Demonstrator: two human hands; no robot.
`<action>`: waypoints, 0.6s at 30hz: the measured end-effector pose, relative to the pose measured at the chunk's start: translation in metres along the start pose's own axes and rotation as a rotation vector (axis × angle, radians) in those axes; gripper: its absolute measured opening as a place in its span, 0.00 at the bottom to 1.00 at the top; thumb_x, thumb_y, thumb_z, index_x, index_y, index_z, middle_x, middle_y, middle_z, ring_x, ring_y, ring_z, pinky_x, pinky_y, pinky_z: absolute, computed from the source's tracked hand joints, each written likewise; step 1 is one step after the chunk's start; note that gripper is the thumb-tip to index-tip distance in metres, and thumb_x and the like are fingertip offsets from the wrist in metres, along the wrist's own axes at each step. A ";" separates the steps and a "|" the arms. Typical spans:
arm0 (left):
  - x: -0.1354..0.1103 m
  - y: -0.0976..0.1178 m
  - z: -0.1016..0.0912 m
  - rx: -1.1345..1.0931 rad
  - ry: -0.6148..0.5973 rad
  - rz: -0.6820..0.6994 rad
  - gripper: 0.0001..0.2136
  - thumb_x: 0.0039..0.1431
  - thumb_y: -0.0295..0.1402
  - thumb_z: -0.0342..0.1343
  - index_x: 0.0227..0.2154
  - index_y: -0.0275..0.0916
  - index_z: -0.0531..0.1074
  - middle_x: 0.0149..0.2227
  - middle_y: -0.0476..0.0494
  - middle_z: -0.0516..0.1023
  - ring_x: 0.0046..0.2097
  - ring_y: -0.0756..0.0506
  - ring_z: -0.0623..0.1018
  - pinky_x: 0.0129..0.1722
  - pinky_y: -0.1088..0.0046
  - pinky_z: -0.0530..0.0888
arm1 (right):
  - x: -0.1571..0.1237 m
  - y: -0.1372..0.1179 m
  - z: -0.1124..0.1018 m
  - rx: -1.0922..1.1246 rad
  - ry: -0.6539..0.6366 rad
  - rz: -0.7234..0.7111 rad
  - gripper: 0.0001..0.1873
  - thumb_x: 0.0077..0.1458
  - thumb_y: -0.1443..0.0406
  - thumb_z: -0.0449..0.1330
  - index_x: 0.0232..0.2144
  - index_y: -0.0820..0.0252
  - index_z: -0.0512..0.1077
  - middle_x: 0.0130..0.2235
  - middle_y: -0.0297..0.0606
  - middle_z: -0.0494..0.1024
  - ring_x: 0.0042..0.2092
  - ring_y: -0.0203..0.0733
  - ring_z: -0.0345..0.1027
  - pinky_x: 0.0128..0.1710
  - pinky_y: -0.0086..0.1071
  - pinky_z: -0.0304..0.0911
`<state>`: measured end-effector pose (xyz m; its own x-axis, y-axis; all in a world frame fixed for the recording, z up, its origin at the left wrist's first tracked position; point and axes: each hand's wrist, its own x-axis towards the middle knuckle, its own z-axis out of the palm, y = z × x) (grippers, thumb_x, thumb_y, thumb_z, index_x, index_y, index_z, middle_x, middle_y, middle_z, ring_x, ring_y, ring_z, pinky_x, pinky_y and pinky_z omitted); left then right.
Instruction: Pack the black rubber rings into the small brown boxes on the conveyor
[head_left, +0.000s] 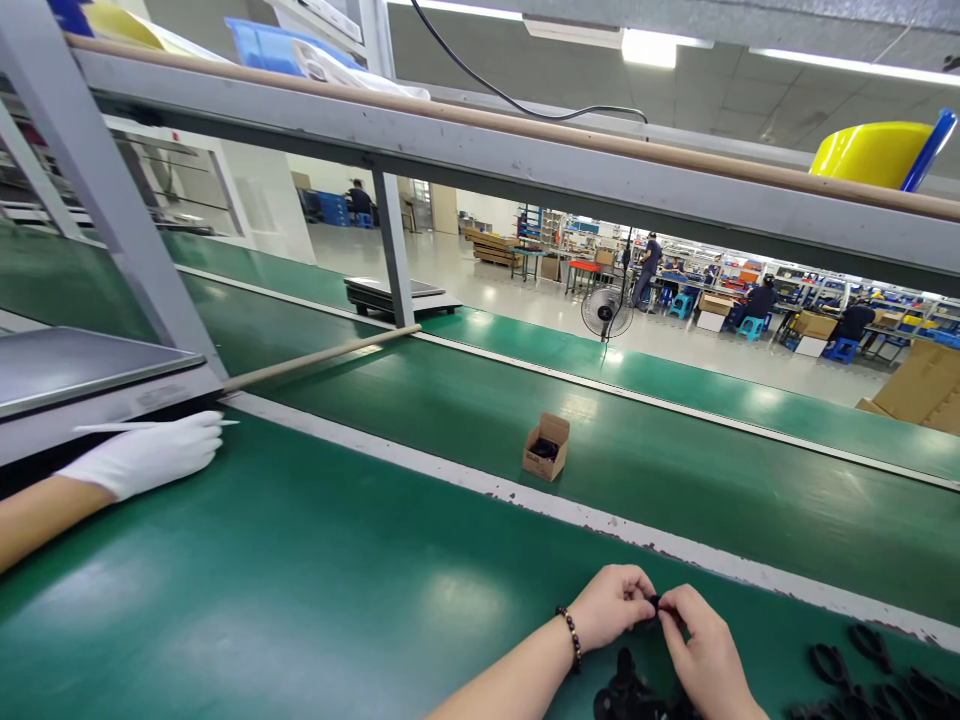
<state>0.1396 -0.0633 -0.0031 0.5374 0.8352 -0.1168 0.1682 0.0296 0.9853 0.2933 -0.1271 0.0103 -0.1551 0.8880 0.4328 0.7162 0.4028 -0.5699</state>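
Note:
My left hand (611,605) and my right hand (701,645) meet low in the head view over the green bench (300,590). Both pinch one small black part (655,603) between their fingertips. A beaded bracelet circles my left wrist. Below the hands lies a dark black object (626,690), partly cut off by the frame edge. Several black loop-shaped parts (870,665) lie at the right of my hands.
A small open cardboard box (547,447) with black content sits on the green conveyor belt (675,450). A co-worker's white-gloved hand (154,455) rests at the left beside a scale (82,375). Overhead runs a grey shelf beam (480,150). Other workers sit far behind.

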 end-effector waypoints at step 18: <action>0.001 0.001 -0.010 0.232 0.028 0.006 0.05 0.48 0.31 0.54 0.26 0.36 0.72 0.23 0.52 0.70 0.26 0.51 0.66 0.25 0.78 0.60 | -0.012 0.093 -0.120 -0.401 -0.381 0.449 0.05 0.45 0.62 0.55 0.24 0.52 0.71 0.32 0.38 0.76 0.35 0.47 0.70 0.34 0.35 0.60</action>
<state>0.1323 -0.0567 -0.0013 0.5163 0.8501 -0.1039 0.3519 -0.0999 0.9307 0.4432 -0.1273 0.0356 0.0387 0.9943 -0.0994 0.9506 -0.0673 -0.3030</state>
